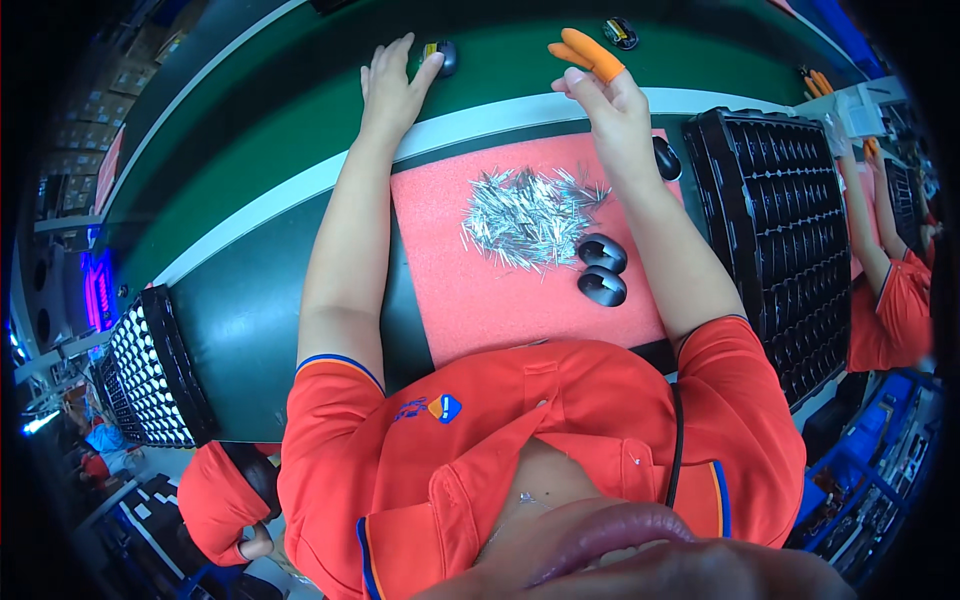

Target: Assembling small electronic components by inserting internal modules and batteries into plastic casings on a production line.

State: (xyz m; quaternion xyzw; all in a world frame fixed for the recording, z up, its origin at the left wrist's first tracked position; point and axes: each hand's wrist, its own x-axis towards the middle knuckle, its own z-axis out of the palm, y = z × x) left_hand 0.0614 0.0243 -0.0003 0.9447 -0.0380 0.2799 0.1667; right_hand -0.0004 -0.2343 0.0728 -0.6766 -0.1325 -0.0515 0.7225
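My left hand (393, 88) is over the green conveyor belt, fingers spread. Its thumb lies against or right beside a dark computer mouse body (446, 60) with yellow parts showing inside; whether it touches cannot be told. To the right, my right hand (612, 100) is above the belt's near edge, with orange finger cots (590, 55) on two outstretched fingers. Its thumb is apart from them, and nothing shows in its grasp. Just beyond it, a mouse base with bare inner parts (620, 34) sits on the belt.
A pink foam mat (450, 310) carries a heap of thin metal pins (530, 215) and black mouse shells (603, 286). Another black shell (666, 158) is by my right forearm. Black compartment trays (795, 240) are stacked at right; a tray of white pieces (150, 370) stands left. Co-workers sit on both sides.
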